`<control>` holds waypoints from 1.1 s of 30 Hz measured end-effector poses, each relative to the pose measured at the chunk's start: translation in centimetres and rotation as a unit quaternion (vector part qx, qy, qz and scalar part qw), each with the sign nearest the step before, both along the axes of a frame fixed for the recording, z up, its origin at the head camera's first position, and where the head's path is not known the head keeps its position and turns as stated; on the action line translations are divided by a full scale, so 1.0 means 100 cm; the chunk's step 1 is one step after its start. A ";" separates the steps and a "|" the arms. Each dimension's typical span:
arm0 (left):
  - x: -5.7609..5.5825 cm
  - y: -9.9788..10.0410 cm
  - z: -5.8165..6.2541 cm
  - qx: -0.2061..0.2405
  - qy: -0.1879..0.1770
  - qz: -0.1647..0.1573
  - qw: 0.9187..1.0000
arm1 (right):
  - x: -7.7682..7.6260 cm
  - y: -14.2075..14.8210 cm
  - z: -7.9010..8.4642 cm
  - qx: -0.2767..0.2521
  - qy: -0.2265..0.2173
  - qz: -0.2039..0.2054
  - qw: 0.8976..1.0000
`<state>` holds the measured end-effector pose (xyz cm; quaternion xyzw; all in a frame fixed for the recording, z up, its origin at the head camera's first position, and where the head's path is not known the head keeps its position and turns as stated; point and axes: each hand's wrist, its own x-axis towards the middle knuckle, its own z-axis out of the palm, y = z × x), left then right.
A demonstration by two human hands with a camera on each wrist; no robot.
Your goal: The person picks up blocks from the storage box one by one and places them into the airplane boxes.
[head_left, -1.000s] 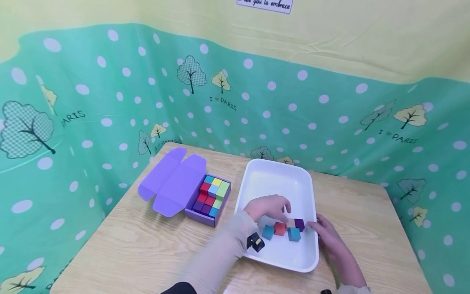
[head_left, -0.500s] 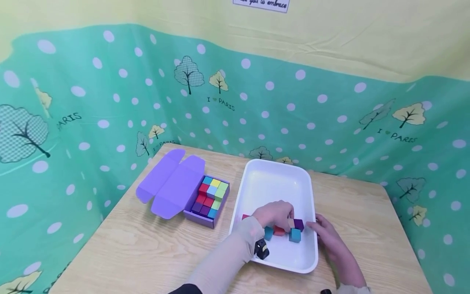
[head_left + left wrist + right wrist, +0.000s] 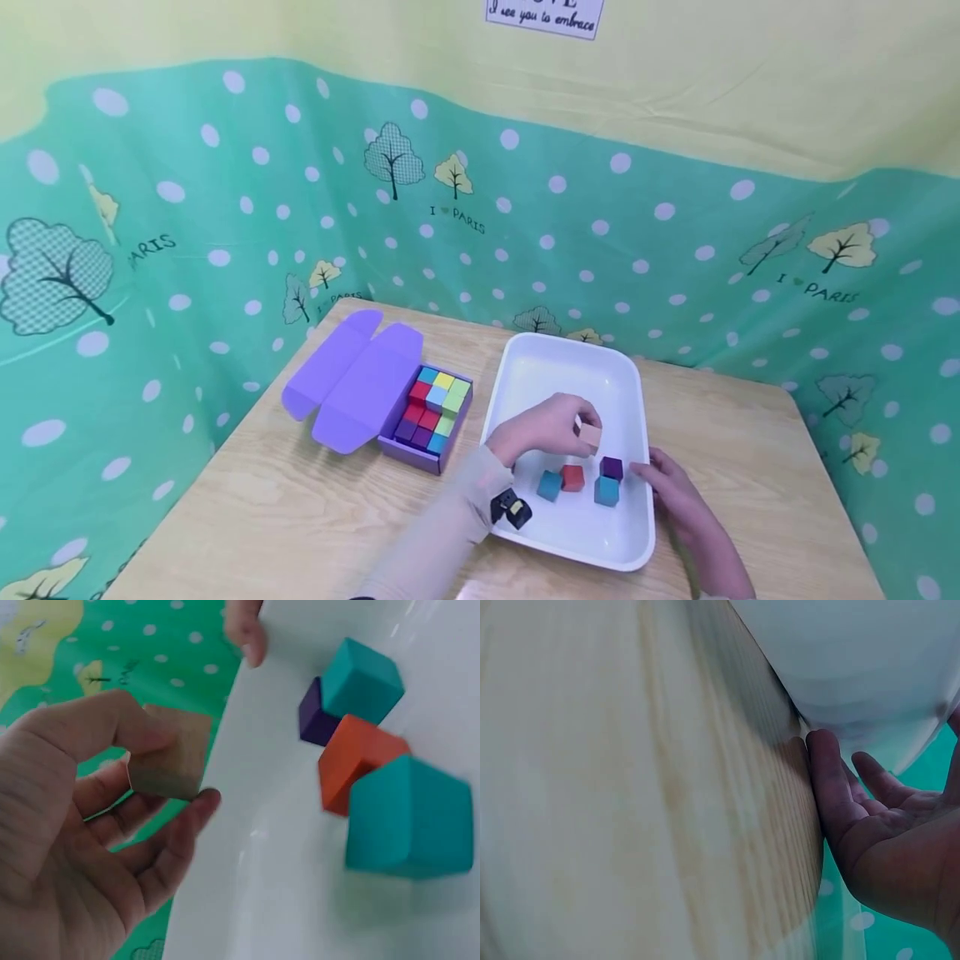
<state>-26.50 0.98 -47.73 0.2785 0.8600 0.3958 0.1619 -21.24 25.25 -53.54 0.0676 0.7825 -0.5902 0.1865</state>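
My left hand pinches a plain wooden cube between thumb and fingers, above the white tray. The left wrist view shows the thumb across the cube's face. Below it in the tray lie an orange-red cube, a teal cube, and a second teal cube close beside a dark purple cube. At the tray's right side, my right hand holds the rim, its thumb over the edge and its fingers against the outer wall.
Left of the tray, a purple cardboard box holds several coloured cubes, its lid folded back to the left. Both containers stand on a wooden table. A patterned green and yellow cloth hangs behind.
My left hand reached down to the wooden cube beside the purple one, took hold of it and lifted it away. The right hand has stayed at the tray's rim.
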 end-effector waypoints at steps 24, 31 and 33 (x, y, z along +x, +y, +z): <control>0.017 -0.157 0.036 0.162 0.006 0.047 0.986 | 0.001 0.001 -0.003 0.003 -0.005 0.021 1.000; 0.012 -0.199 0.046 0.099 0.057 0.070 0.991 | 0.000 0.002 0.000 -0.006 -0.004 0.017 1.000; 0.011 -0.206 0.047 0.082 0.063 0.074 0.992 | -0.001 0.003 0.000 -0.006 -0.002 0.015 1.000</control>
